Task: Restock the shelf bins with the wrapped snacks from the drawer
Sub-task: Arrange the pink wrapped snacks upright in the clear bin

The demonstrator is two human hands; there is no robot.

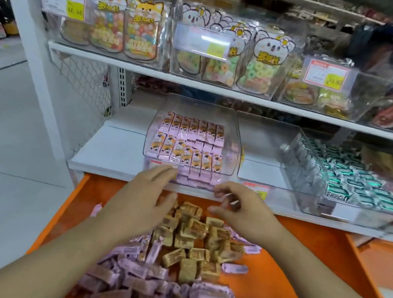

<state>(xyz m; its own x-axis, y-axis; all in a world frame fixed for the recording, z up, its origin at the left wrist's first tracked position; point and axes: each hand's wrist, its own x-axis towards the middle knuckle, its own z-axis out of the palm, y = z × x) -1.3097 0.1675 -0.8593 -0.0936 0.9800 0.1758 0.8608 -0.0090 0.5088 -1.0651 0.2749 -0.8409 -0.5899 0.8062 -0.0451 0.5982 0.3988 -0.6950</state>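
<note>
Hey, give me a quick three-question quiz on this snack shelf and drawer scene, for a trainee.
1. True or false: the left hand holds a snack.
2. The clear bin just beyond the hands holds packs wrapped in: A green, B pink, C red?
3. What colour is the drawer that holds the loose snacks?

Key:
1. False; its fingers are straight and empty.
2. B.
3. Orange; tan snacks and purple snacks lie piled in it.

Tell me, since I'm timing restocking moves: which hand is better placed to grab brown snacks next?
Probably the left hand: its straight fingers already hover over the brown snacks in the drawer. The right hand sits curled nearer the shelf edge.
</note>
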